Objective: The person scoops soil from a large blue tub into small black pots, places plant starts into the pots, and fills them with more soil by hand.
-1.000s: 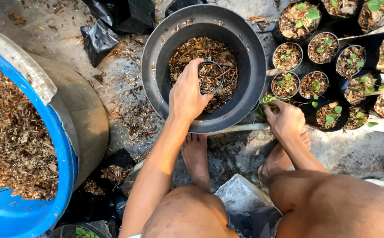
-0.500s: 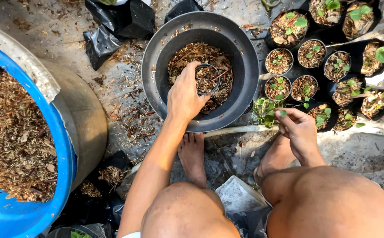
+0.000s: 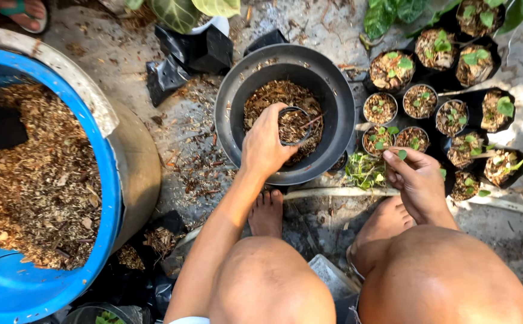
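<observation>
Two bare hands at work, left hand fingers closed around small black pot inside grey basin of bark mix, right hand fingers pinching green seedling just beside potted seedlings.

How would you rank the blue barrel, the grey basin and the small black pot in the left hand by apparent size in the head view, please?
1. Blue barrel, cut off by the frame.
2. Grey basin.
3. Small black pot, held inside the basin by the left hand.
</observation>
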